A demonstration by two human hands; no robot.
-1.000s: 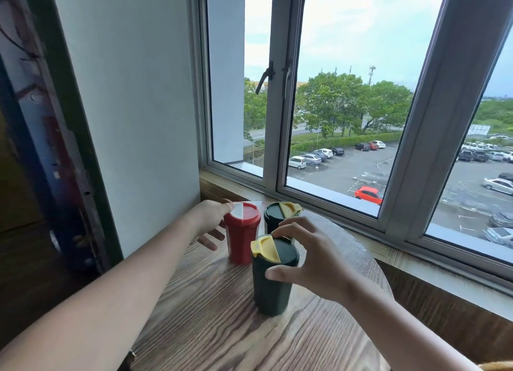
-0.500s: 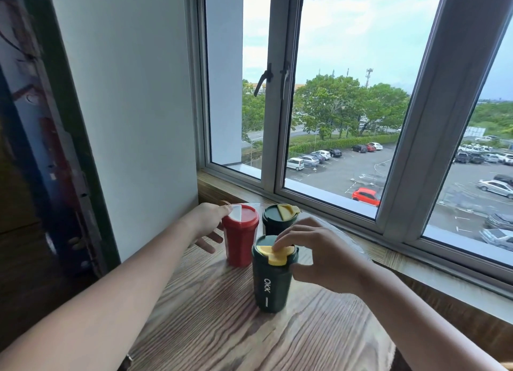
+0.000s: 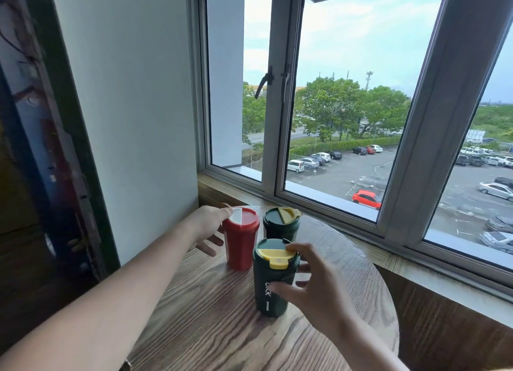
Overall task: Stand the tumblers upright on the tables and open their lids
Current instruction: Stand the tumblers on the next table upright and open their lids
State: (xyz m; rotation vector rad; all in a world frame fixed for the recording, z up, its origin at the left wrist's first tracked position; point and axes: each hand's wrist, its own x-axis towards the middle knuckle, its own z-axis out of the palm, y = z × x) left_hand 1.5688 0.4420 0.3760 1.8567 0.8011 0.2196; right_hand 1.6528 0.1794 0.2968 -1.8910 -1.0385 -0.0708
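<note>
Three tumblers stand upright on a round wooden table (image 3: 211,323). The red tumbler (image 3: 241,241) has a white flap on its lid; my left hand (image 3: 206,223) holds it, thumb on the flap and fingers behind the body. The near green tumbler (image 3: 270,290) has its yellow flap lying flat across the lid. My right hand (image 3: 319,293) grips it from the right, thumb on the printed body and a fingertip at the lid's rim. Behind it, the far green tumbler (image 3: 281,227) stands untouched, with its yellow flap tilted up at the back.
The table stands in a corner, with a white wall (image 3: 133,120) to the left. A wooden sill (image 3: 388,262) and a closed window (image 3: 347,120) run along the back and right. The table's curved edge drops off at the right.
The near green tumbler's yellow flap has gone from tilted up to flat. My right hand has slid from over the lid to the tumbler's side. My left hand has stayed on the red tumbler.
</note>
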